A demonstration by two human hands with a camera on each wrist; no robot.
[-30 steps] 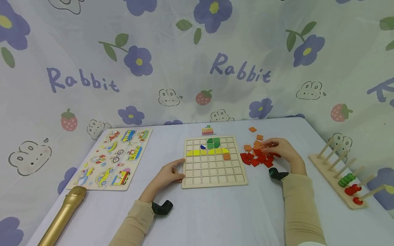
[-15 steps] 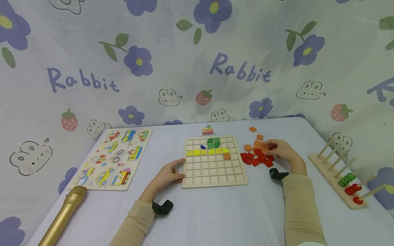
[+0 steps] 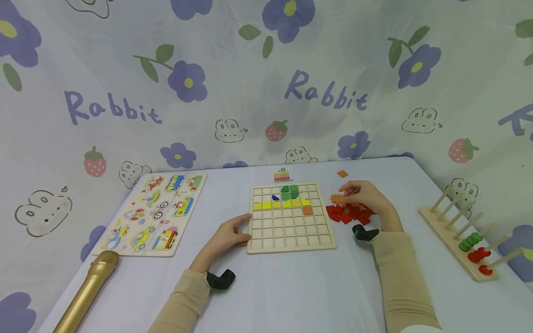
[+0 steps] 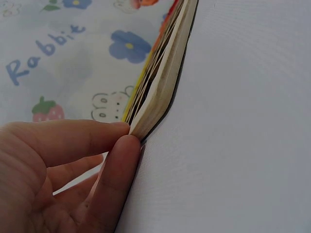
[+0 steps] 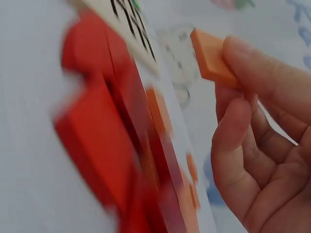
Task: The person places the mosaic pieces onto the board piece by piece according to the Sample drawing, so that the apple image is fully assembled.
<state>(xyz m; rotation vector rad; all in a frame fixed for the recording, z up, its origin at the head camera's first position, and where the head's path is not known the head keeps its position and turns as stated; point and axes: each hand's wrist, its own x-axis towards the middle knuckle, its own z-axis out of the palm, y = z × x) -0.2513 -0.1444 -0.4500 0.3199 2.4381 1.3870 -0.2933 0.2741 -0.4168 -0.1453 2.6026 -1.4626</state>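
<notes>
Over the red tiles (image 3: 345, 218) at the right of the surface (image 3: 291, 291), now lifting an orange tile (image 5: 214, 60) pinched in the right grip (image 3: 368, 196), clear of them; apparently gaining a loose piece for the grid board (image 3: 287, 250), like the orange square (image 3: 307, 211) already sitting just below its yellow row (image 3: 266, 205). Meanwhile, touching the board's left edge with the left grip (image 3: 226, 235), spread and clasping nothing.

Toy-play corner before me, white cloth-covered table (image 3: 291, 286), pale rabbit-and-flower-printed fabric backdrop (image 3: 233, 88), colourful wooden vehicle puzzle (image 3: 153, 213), pale wooden peg rack (image 3: 451, 240).
</notes>
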